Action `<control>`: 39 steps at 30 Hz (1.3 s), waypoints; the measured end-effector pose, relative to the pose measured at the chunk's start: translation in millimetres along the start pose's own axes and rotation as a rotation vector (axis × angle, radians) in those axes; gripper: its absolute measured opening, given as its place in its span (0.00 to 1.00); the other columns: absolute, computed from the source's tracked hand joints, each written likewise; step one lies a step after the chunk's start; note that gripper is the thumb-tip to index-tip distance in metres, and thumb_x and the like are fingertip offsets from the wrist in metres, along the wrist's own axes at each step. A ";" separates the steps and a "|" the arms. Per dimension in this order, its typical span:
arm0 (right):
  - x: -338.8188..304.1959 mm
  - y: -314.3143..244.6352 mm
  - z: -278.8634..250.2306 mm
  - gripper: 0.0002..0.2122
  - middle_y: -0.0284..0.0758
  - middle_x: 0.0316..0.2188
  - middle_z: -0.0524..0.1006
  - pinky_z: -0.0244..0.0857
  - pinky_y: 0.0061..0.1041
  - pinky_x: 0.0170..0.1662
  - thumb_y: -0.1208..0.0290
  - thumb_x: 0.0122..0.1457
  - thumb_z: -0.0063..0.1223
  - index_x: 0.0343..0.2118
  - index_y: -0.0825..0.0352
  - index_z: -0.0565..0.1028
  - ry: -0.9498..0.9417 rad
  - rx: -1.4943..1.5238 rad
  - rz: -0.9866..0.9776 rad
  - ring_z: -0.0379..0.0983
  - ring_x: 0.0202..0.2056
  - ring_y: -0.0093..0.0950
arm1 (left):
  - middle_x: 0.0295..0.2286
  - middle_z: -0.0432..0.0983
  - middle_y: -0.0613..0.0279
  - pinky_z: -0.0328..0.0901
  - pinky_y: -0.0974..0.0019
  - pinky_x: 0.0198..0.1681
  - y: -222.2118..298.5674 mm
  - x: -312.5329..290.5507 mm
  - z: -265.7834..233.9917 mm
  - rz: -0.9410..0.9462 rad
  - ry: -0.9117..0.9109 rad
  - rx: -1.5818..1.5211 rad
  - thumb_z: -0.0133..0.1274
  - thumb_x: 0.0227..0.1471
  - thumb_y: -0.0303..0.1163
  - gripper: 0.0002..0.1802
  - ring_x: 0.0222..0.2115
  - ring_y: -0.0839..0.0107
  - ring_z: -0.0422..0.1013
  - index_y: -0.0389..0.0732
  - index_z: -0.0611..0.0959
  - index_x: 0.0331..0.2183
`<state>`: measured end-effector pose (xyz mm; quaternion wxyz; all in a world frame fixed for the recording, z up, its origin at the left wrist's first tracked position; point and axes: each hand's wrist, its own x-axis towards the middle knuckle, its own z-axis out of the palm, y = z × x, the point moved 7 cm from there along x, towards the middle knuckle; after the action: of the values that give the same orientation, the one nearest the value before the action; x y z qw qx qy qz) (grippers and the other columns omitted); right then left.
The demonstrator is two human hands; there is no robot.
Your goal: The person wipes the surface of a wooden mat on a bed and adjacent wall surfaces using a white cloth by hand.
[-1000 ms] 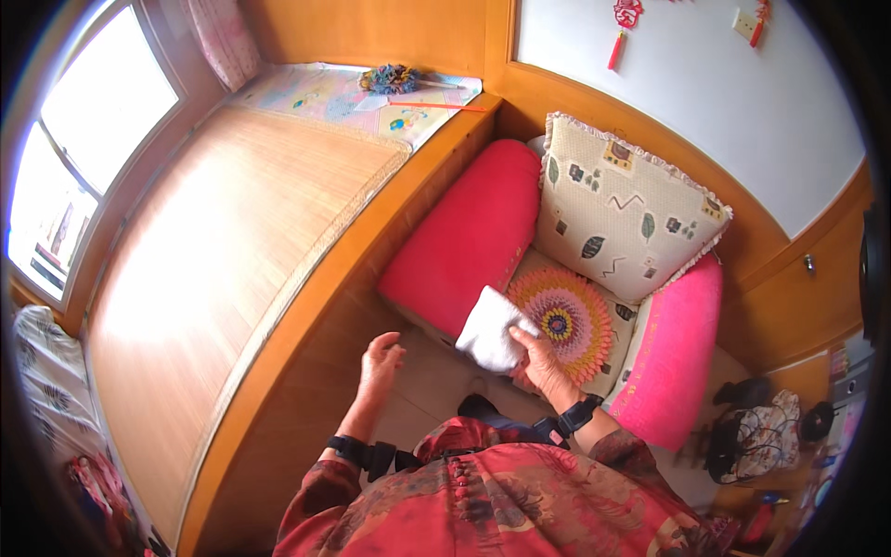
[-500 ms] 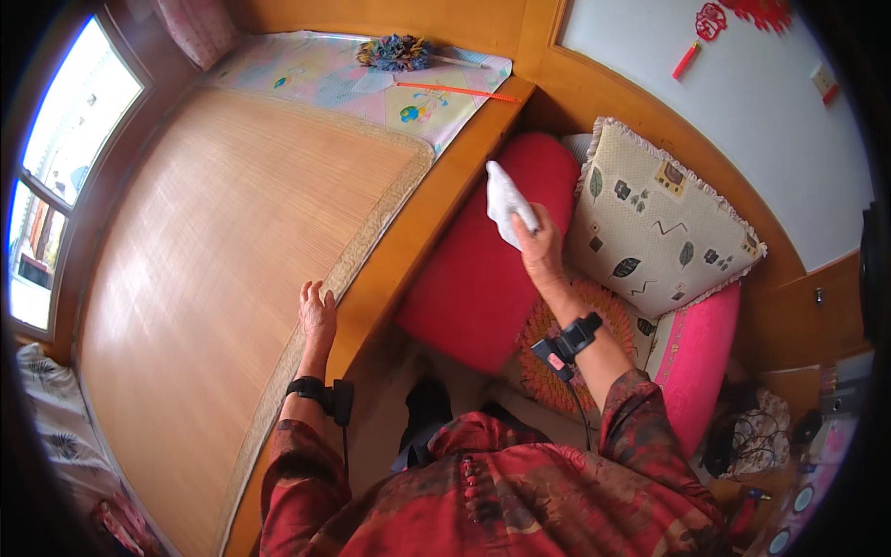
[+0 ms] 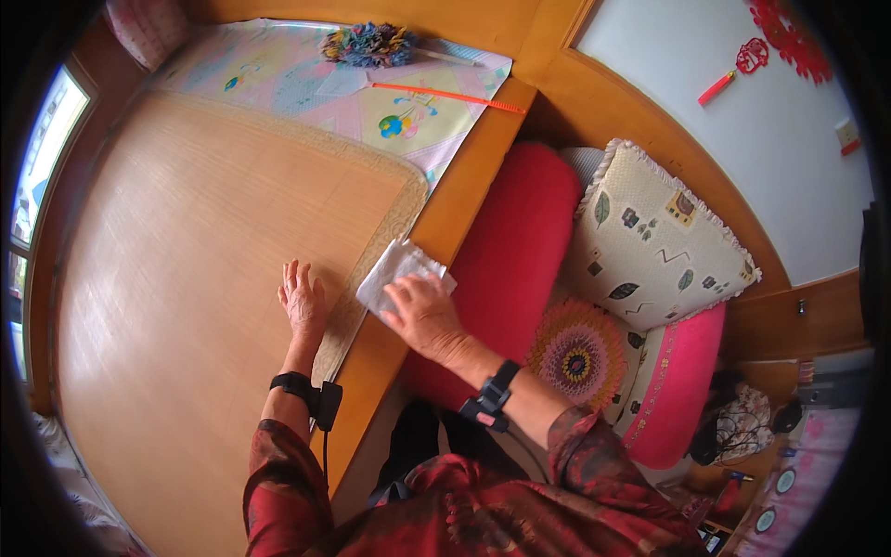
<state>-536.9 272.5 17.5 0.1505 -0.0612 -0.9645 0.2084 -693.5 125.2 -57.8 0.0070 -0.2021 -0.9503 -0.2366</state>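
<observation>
A folded whitish cloth (image 3: 390, 267) lies over the wooden ledge and the border of the mat. My right hand (image 3: 427, 316) is on top of it, fingers curled over its near side; its far part and edges show past the fingertips. To the left, my left hand (image 3: 304, 302) is held over the tan woven mat (image 3: 213, 241) near its patterned border, fingers spread and holding nothing. Whether its palm touches the mat I cannot tell. Both wrists wear black straps with small black boxes.
Along the right runs the wooden ledge (image 3: 464, 209), beside a red-pink sofa (image 3: 506, 223) with a frilled cushion (image 3: 664, 237) and a round patterned pad (image 3: 575, 357). At the far end lie a multicoloured duster (image 3: 368, 45) and an orange stick (image 3: 445, 97) on a printed sheet (image 3: 288, 79).
My right hand has come down and left from above the sofa, bringing the cloth onto the ledge and mat border. The left hand has shifted slightly further over the mat. The view has turned a little.
</observation>
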 end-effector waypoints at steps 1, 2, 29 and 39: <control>3.7 -6.5 11.9 0.20 0.39 0.41 0.65 0.45 0.40 0.54 0.58 0.48 0.52 0.40 0.66 0.68 -0.010 -0.047 -0.019 0.56 0.50 0.36 | 0.53 0.53 0.57 0.40 0.48 0.56 5.6 8.2 5.3 0.001 0.002 -0.006 0.44 0.48 0.34 0.20 0.57 0.60 0.45 0.44 0.67 0.46; 3.9 -11.5 21.3 0.20 0.40 0.44 0.64 0.44 0.40 0.55 0.59 0.48 0.52 0.41 0.66 0.67 -0.016 -0.096 -0.041 0.54 0.52 0.36 | 0.53 0.53 0.57 0.40 0.48 0.56 12.6 18.4 10.5 0.006 -0.007 -0.005 0.44 0.49 0.34 0.21 0.57 0.61 0.45 0.44 0.66 0.47; 194.7 346.6 -44.0 0.19 0.35 0.49 0.62 0.43 0.38 0.56 0.67 0.50 0.48 0.47 0.60 0.63 0.145 -0.356 0.178 0.52 0.55 0.32 | 0.54 0.51 0.55 0.34 0.50 0.58 110.7 98.6 57.9 0.029 -0.035 0.163 0.42 0.50 0.38 0.26 0.57 0.60 0.44 0.41 0.63 0.51; 137.3 227.8 -30.0 0.24 0.36 0.48 0.61 0.47 0.40 0.52 0.69 0.44 0.55 0.47 0.63 0.63 0.101 -0.171 0.020 0.53 0.53 0.35 | 0.54 0.51 0.54 0.33 0.50 0.58 104.2 98.9 38.7 0.003 -0.016 0.176 0.42 0.50 0.37 0.26 0.57 0.60 0.44 0.40 0.62 0.51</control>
<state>-644.9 515.2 -15.9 0.1911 -0.0938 -0.9692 0.1235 -740.8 264.4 -34.8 0.0176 -0.2039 -0.9672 -0.1503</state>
